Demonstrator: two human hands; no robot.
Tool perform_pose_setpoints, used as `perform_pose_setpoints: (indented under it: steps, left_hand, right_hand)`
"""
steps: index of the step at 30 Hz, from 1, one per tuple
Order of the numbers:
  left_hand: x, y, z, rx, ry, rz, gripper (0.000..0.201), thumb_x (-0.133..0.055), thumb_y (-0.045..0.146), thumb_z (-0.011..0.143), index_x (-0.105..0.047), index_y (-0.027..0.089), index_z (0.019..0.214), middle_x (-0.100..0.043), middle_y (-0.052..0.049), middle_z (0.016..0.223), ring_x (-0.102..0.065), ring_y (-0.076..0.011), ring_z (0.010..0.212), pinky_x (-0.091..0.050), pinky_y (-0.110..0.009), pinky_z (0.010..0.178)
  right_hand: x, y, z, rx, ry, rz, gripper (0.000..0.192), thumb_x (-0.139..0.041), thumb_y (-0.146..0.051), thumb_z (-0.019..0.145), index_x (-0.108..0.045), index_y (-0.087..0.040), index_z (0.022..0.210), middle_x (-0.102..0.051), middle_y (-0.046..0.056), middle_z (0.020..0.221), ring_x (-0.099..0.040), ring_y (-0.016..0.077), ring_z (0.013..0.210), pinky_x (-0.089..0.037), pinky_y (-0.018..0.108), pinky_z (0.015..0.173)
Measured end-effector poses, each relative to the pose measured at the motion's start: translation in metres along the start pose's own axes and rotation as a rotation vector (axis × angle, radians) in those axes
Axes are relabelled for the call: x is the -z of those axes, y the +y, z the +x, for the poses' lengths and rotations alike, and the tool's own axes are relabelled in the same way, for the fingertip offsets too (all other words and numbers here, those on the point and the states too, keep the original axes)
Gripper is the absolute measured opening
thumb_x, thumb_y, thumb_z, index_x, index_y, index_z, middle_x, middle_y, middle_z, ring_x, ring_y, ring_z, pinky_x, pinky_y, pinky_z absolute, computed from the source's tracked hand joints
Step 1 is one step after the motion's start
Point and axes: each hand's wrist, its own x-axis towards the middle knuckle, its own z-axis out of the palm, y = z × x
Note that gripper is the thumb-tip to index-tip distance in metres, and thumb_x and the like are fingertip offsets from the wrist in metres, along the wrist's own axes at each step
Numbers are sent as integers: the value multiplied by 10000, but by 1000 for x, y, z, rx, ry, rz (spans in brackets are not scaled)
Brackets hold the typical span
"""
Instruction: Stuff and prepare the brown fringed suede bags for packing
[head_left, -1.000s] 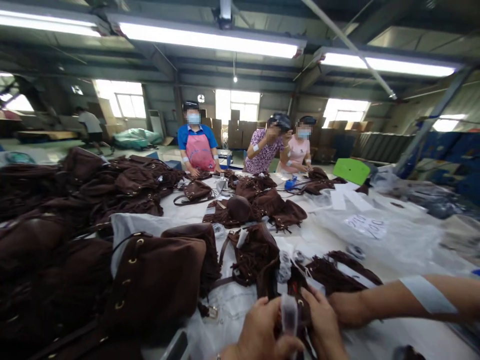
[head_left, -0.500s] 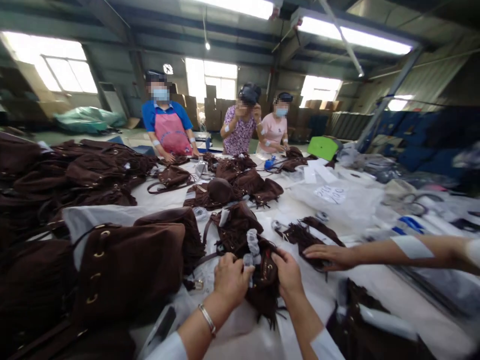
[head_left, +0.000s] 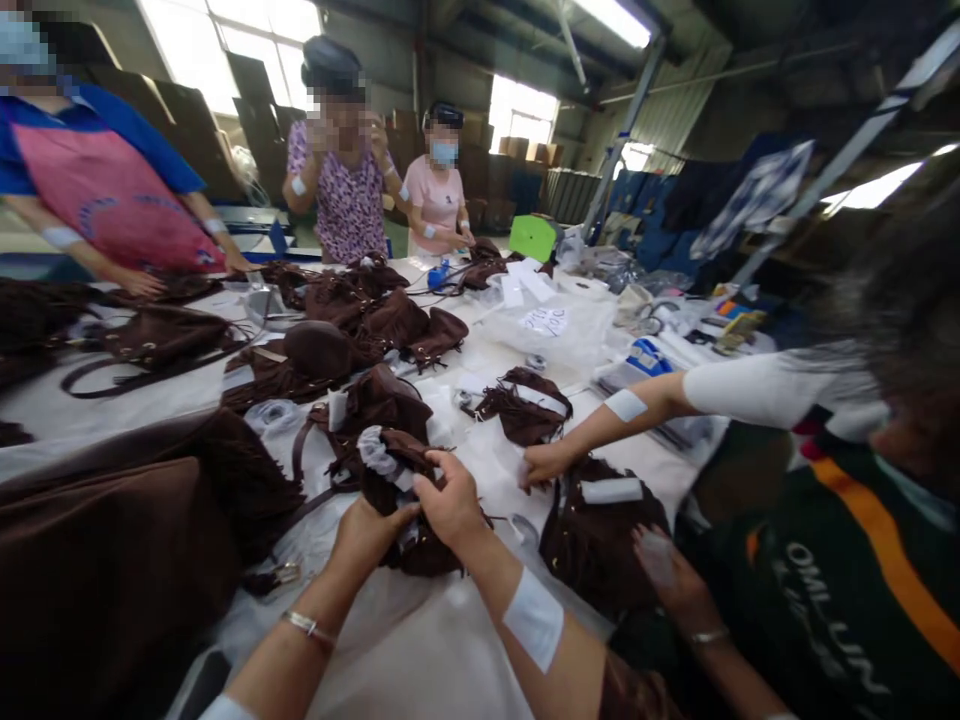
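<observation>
Suede fringed bag near centre of white table, white wrapping protruding from its top | left hand closed on bag's near-left side | right hand pinching top edge | stuffing partly seated (remainder exposed) | co-worker's hand right, on another bag.

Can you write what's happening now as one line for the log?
left hand: grips brown fringed bag | right hand: grips same bag | bag: over white table | co-worker's hand: beside, on another bag
</observation>
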Motion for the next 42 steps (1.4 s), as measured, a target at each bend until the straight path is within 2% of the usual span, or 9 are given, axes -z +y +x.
perform_pose_setpoints:
  steps: [4,10,16,20,24,27,34,39,42]
  left_hand:
    - [-8,8,-2,-36,15,148,153,-626,308,798,-697,193,868,-782,-101,888,-720,-340,993,-515,-309,718]
    - [-9,16,-9,-135,3,231,195,-554,340,799,-675,199,856,-767,-115,926,-714,-341,979,-517,-335,751]
    - [-8,10,-8,-169,-29,140,284,-588,341,777,-626,174,1004,-759,-126,994,-707,-346,1009,-536,-371,792]
    - [-8,11,-8,-142,-80,64,310,-646,298,744,-609,171,1024,-758,-109,987,-712,-319,956,-543,-374,800]
    - [-7,19,-18,-188,-53,-32,355,-648,170,729,-616,172,1082,-757,-88,1022,-706,-285,971,-541,-350,840]
    - [-6,24,-23,-185,-15,-82,360,-622,104,739,-631,170,1093,-760,-84,1030,-714,-265,963,-543,-321,831]
    - [0,17,-17,-146,6,-240,376,-623,69,702,-691,156,1061,-771,-86,1050,-709,-272,1028,-545,-337,894]
    - [4,20,-18,137,-185,-561,356,-731,203,643,-713,105,984,-768,-108,901,-730,-289,863,-588,-373,773]
    - [10,33,-27,260,-273,-755,397,-725,248,643,-701,97,1009,-758,-112,908,-733,-269,856,-593,-351,755]
  right_hand:
    - [-1,-18,-5,-9,-92,-206,465,-778,-334,724,-642,-218,1154,-706,44,1120,-655,210,1039,-503,331,945]
    - [3,-27,5,-39,-214,-484,479,-721,-353,779,-586,-245,1226,-726,58,1101,-695,245,992,-526,354,854]
    - [2,-27,9,-45,-259,-696,366,-678,-387,829,-628,-185,1129,-751,115,961,-725,297,854,-536,384,721]
    - [-3,-21,10,-49,-253,-803,292,-580,-213,879,-629,-109,1147,-755,161,926,-731,320,799,-529,398,656]
    - [-11,-14,7,-24,-234,-841,315,-421,-64,904,-648,-91,1120,-743,213,975,-735,319,836,-530,415,707]
    - [-11,-11,2,18,-212,-816,271,-460,-129,916,-651,-115,1107,-732,195,998,-725,313,887,-528,427,785]
    - [13,-10,-24,165,-357,-359,554,-606,-292,828,-581,-151,1364,-649,138,1295,-591,258,1216,-438,364,1075]
    - [16,-15,-46,174,-484,-507,829,-670,-329,727,-440,-168,1506,-500,151,1497,-452,357,1359,-350,519,1148]
    - [3,-20,-52,156,-423,-709,925,-723,-275,676,-394,-164,1533,-500,184,1483,-477,404,1316,-386,566,1105]
